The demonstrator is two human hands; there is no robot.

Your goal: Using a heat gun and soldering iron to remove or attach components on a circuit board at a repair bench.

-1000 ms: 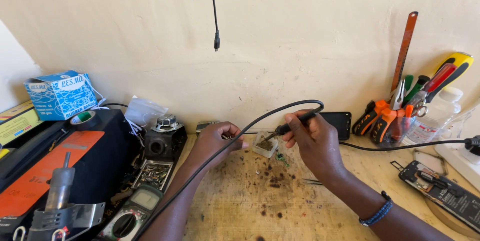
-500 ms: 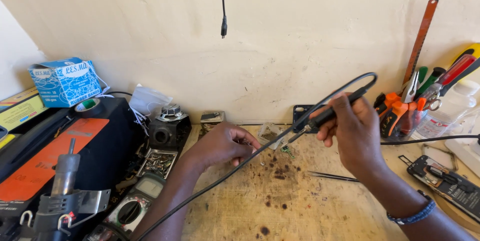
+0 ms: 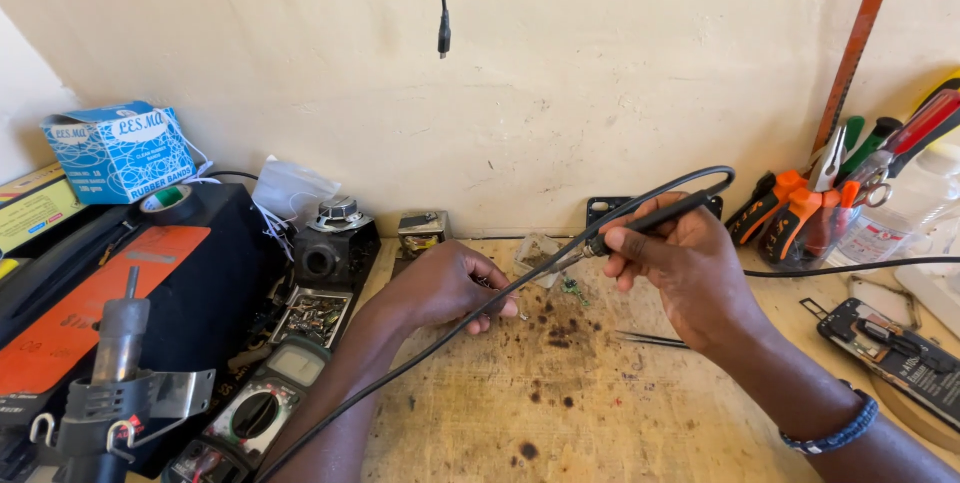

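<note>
- Holding a black soldering iron (image 3: pixel 655 215), the right hand (image 3: pixel 680 273) sits right of the frame's centre, fingers clamped round the handle like a pen.
- The iron's long axis slants from upper right down to lower left; its metal tip points at a small green part (image 3: pixel 574 290) lying on the worktop (image 3: pixel 600 413) just below and left of the tip.
- The iron's black cable (image 3: pixel 450 343) loops over the top of the right hand, then runs diagonally down to the lower left of the frame, crossing over the left forearm.
- The left hand (image 3: pixel 445 288) rests on the worktop left of centre, fingers curled together; whether they pinch something small cannot be told.
- The green part lies between the two hands, slightly nearer the right hand's iron tip than the left fingertips.
- Thin metal tweezers (image 3: pixel 650 340) lie flat on the worktop just below the right hand.
- The wooden surface around the part is speckled with dark burn marks.
- At lower left sit a multimeter (image 3: pixel 265 408) and a hot-air tool in a metal holder (image 3: pixel 115 383).
- At upper right a cup holds orange-handled pliers (image 3: pixel 790 208) and screwdrivers.
- A blue box (image 3: pixel 120 151) stands at upper left against the cream wall (image 3: pixel 560 73).
</note>
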